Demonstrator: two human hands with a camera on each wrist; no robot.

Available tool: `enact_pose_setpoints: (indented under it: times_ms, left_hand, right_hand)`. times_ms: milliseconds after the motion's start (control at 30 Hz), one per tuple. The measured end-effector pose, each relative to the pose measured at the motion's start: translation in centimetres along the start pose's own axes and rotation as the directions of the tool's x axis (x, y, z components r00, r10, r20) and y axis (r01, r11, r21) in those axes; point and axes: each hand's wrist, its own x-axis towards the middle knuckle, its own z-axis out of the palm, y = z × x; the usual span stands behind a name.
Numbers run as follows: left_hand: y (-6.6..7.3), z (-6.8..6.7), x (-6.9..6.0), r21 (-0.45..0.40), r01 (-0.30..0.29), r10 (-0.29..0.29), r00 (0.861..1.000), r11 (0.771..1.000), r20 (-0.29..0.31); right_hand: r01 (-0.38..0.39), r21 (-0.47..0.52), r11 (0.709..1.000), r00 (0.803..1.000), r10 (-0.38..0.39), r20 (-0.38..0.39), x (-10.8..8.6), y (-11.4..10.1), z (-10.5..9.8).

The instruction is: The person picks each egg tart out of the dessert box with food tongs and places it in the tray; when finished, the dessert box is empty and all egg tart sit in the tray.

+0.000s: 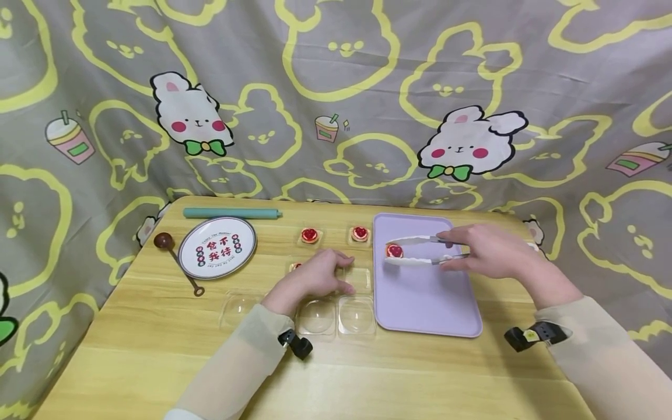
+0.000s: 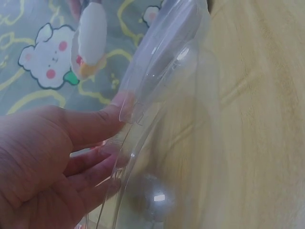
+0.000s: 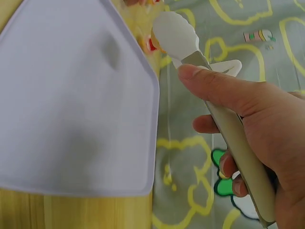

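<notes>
My right hand (image 1: 493, 251) grips a pair of tongs (image 1: 415, 240) with white tips and metal arms. Between the tips is a small round tart (image 1: 394, 251) with a red topping, over the left part of the lilac tray (image 1: 427, 303). In the right wrist view, the thumb lies along the tongs' metal arm (image 3: 243, 157). My left hand (image 1: 322, 274) is left of the tray. It pinches the edge of a clear plastic box (image 2: 162, 162) between thumb and fingers, seen in the left wrist view.
Red-topped tarts (image 1: 310, 235) sit in clear boxes behind my left hand, one partly hidden. Clear lids (image 1: 317, 318) lie near my left forearm. Farther left are a white plate (image 1: 220, 248), a brown ladle (image 1: 178, 262) and a teal roll (image 1: 231, 213). A patterned curtain (image 1: 367, 116) hangs behind.
</notes>
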Motion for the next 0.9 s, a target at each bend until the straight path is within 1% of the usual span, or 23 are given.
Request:
enact_pose_setpoints:
  times_ms: [133,200,300,400,500,700,900]
  left_hand:
    - [0.0,0.0,0.0,0.012,0.0,0.0,1.0,1.0,0.005]
    - [0.0,0.0,0.1,0.017,-0.004,0.004,1.0,1.0,0.005]
    - [0.0,0.0,0.1,0.026,-0.007,0.007,1.0,1.0,0.007]
    - [0.1,0.0,0.1,0.03,-0.011,0.011,1.0,0.999,0.006]
    - [0.0,-0.1,0.1,0.033,-0.009,0.009,1.0,0.999,0.004]
    - [0.1,-0.1,0.0,0.031,0.01,-0.01,1.0,0.999,0.006]
    - [0.3,-0.1,0.0,0.028,0.023,-0.024,1.0,0.999,0.006]
  right_hand:
    - [-0.042,-0.025,0.999,0.999,0.042,-0.017,-1.1,1.2,-0.2]
    - [-0.08,-0.05,0.996,0.997,0.079,-0.02,-1.6,1.9,-0.3]
    - [-0.144,-0.086,0.986,0.99,0.144,-0.015,-2.3,3.1,-0.2]
    - [-0.193,-0.096,0.976,0.981,0.194,-0.004,-2.8,4.2,0.1]
    - [-0.209,-0.1,0.973,0.978,0.21,-0.004,-2.8,5.1,0.5]
    - [-0.21,-0.115,0.971,0.977,0.212,0.004,-2.5,6.9,1.4]
    - [-0.239,-0.139,0.961,0.969,0.244,0.022,-2.0,8.2,2.3]
